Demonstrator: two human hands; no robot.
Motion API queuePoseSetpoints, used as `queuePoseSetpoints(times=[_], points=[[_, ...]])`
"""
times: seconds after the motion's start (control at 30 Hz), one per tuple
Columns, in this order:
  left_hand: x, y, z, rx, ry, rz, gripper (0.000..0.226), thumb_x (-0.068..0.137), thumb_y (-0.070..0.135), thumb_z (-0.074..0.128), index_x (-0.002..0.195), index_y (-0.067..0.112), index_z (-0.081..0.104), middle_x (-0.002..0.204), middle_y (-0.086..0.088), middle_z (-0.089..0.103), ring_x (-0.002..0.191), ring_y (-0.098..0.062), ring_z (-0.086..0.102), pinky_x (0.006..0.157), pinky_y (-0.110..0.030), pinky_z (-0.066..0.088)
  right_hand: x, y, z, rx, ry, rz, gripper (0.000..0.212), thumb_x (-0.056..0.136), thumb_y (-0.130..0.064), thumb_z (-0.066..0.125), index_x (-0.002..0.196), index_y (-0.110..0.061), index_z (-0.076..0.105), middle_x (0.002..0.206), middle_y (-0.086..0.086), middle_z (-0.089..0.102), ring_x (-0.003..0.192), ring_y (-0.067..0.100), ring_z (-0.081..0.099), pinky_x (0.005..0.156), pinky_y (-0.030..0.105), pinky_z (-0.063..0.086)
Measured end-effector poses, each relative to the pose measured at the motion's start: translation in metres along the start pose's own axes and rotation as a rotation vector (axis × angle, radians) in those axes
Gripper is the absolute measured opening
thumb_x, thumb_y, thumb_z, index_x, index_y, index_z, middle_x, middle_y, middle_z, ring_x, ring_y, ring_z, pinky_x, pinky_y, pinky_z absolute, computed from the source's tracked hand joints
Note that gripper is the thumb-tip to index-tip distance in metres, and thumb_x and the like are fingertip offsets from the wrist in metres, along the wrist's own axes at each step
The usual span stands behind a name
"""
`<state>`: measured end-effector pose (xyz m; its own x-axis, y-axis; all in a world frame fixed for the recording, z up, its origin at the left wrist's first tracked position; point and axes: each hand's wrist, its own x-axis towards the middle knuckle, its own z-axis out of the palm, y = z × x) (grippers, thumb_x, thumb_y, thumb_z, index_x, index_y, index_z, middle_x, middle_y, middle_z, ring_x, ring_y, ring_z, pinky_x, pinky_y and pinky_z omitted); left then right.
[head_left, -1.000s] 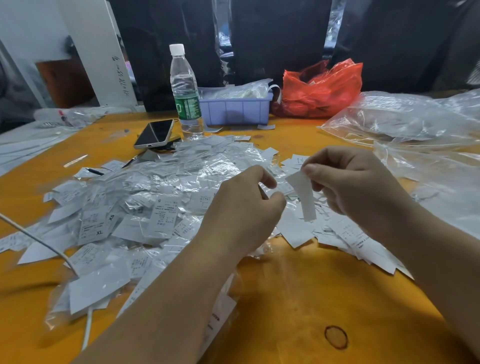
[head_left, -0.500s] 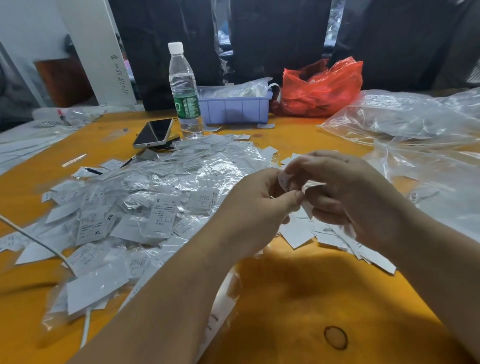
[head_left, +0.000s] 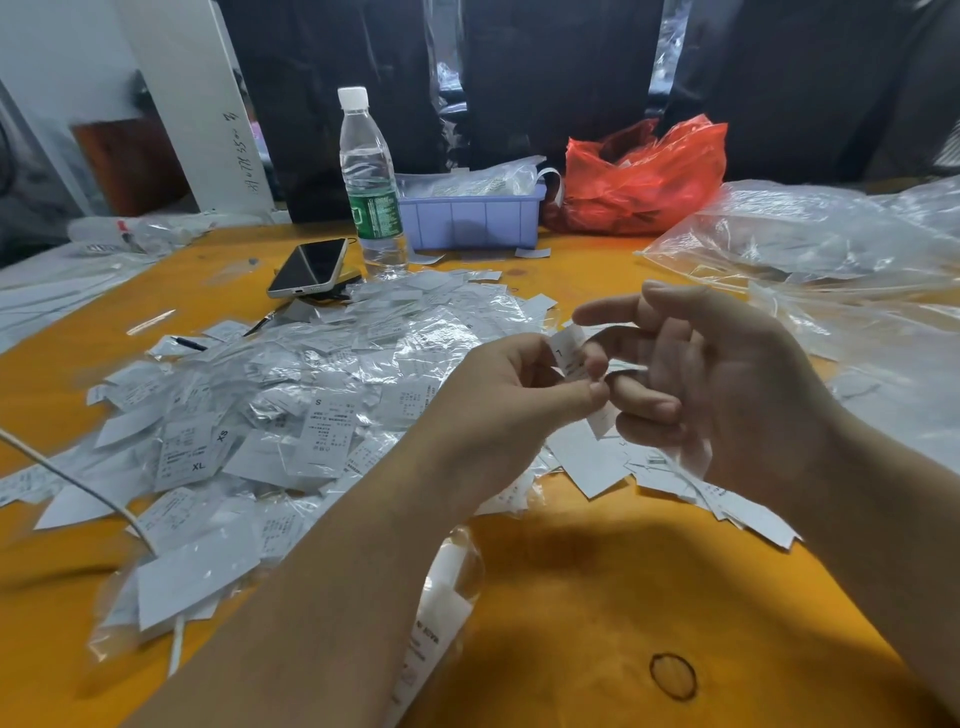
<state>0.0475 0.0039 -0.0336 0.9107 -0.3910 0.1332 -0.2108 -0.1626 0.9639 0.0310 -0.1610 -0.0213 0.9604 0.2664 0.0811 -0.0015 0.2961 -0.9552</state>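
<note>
**Head view: one label pinched between the two hands, above the near edge of the pile.**
The left hand (head_left: 509, 395) pinches a single white label (head_left: 567, 352) between thumb and fingers. The right hand (head_left: 727, 395) is just beside it, fingers apart and loosely bent, with one fingertip (head_left: 596, 364) against the label. Count: one label in hand, one water bottle (head_left: 371, 187), one phone (head_left: 309, 267), one blue bin (head_left: 470, 221) and one red bag (head_left: 644, 176). The pile of bagged labels (head_left: 311, 395) on the orange table (head_left: 623, 597) is too dense to count. The left thumb hides the label's lower end and its print is illegible. The clear bags (head_left: 810, 234) are cut off at the right edge.
</note>
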Motion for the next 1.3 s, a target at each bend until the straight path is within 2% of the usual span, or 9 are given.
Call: queuePoseSetpoints(times=[0.17,0.27,0.4,0.53,0.6,0.8,0.97,1.1,1.3], points=[[0.001,0.000,0.001,-0.009,0.096,-0.020,0.012,0.095,0.014,0.059,0.099,0.017,0.071,0.048,0.020,0.057,0.047,0.007,0.053,0.048,-0.006,0.038,0.000,0.000,-0.001,0.117,-0.057,0.028,0.050,0.076,-0.041,0.051,0.112,-0.008,0.057,0.074,0.005,0.051,0.049,0.010,0.035,0.042,0.023,0.025],[0.001,0.000,0.001,0.092,0.201,-0.003,0.018,0.096,0.020,0.055,0.087,0.029,0.067,0.057,0.023,0.062,0.055,0.010,0.056,0.048,-0.007,0.040,0.001,-0.002,-0.002,0.199,-0.031,0.004,0.051,0.073,-0.037,0.047,0.112,-0.007,0.058,0.076,0.005,0.051,0.059,0.013,0.041,0.048,0.024,0.034],[-0.003,0.002,0.005,0.257,0.273,0.039,0.016,0.095,0.027,0.052,0.091,0.022,0.066,0.082,0.002,0.067,0.074,-0.007,0.062,0.053,-0.020,0.048,0.001,-0.004,0.000,0.220,0.002,-0.049,0.054,0.064,-0.014,0.038,0.114,-0.004,0.056,0.081,0.009,0.052,0.070,0.017,0.046,0.065,0.030,0.031],[-0.005,0.001,0.006,0.375,0.304,0.086,0.016,0.088,0.028,0.059,0.085,0.014,0.065,0.079,-0.001,0.065,0.071,-0.012,0.061,0.057,-0.032,0.054,0.001,-0.002,0.006,0.047,0.055,-0.038,0.062,0.071,0.022,0.026,0.118,-0.004,0.056,0.086,0.010,0.053,0.071,0.016,0.047,0.060,0.026,0.034],[-0.006,0.001,0.005,0.411,0.331,0.110,0.011,0.086,0.027,0.062,0.081,0.018,0.059,0.070,0.005,0.059,0.063,-0.009,0.055,0.055,-0.027,0.050,0.002,-0.001,0.007,-0.008,0.088,-0.047,0.060,0.076,0.030,0.032,0.118,-0.006,0.056,0.082,0.009,0.054,0.066,0.014,0.050,0.056,0.023,0.040],[-0.006,0.001,0.005,0.416,0.241,0.110,0.026,0.089,0.015,0.052,0.099,0.039,0.054,0.074,0.001,0.062,0.058,-0.008,0.054,0.052,-0.031,0.048,0.002,0.001,0.006,-0.033,0.179,-0.059,0.053,0.058,0.009,0.064,0.107,-0.010,0.061,0.076,0.005,0.059,0.064,0.013,0.062,0.063,0.026,0.052],[-0.005,0.006,0.007,0.258,0.183,0.051,0.021,0.081,0.029,0.050,0.076,0.022,0.069,0.074,0.000,0.068,0.057,-0.002,0.052,0.051,-0.024,0.042,0.001,0.001,0.008,0.003,0.240,-0.116,0.050,0.056,0.004,0.066,0.105,-0.008,0.062,0.072,0.004,0.061,0.062,0.012,0.064,0.059,0.022,0.054],[-0.007,0.007,0.008,0.236,0.080,0.029,0.035,0.090,0.046,0.056,0.088,0.013,0.070,0.090,-0.013,0.068,0.067,-0.014,0.057,0.063,-0.035,0.046,0.003,0.002,0.008,0.039,0.250,-0.151,0.048,0.058,0.003,0.067,0.104,-0.006,0.061,0.071,0.005,0.062,0.062,0.014,0.063,0.059,0.023,0.054],[-0.007,0.007,0.007,0.185,0.045,0.010,0.017,0.091,0.036,0.063,0.088,0.021,0.071,0.088,0.001,0.071,0.076,-0.005,0.063,0.064,-0.024,0.045,0.004,0.003,0.005,0.051,0.271,-0.184,0.049,0.056,0.002,0.068,0.104,-0.007,0.060,0.070,0.003,0.063,0.063,0.013,0.064,0.059,0.022,0.053]])
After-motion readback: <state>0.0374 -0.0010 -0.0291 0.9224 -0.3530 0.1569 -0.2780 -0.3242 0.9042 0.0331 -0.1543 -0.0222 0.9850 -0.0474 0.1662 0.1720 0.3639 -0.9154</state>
